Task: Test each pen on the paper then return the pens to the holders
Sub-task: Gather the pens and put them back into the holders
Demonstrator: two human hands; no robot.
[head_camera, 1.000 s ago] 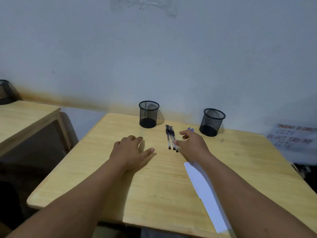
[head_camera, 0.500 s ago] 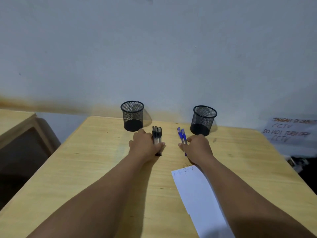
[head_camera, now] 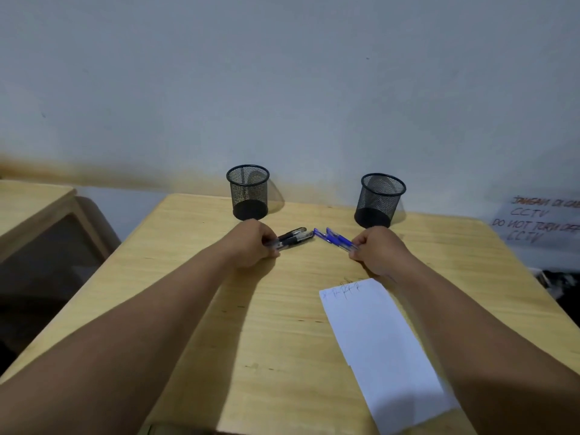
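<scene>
Left hand (head_camera: pixel 251 243) clenched around a bundle of black pens (head_camera: pixel 293 237), clear barrels, dark caps. Right hand (head_camera: pixel 378 251) clenched around blue pens (head_camera: pixel 334 239). Tips nearly meet above the worktop (head_camera: pixel 194 309). Two black mesh holders (head_camera: pixel 248 191) stand behind; scribbled paper (head_camera: pixel 379 346) near right.

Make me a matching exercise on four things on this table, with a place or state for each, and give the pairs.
1. black pens
2. blue pens
3. paper
4. mesh holders

a. empty, near the wall
b. gripped by the left hand
c. flat on the table, scribbled at its far end
d. gripped by the right hand

Pairs: 1-b, 2-d, 3-c, 4-a
</scene>
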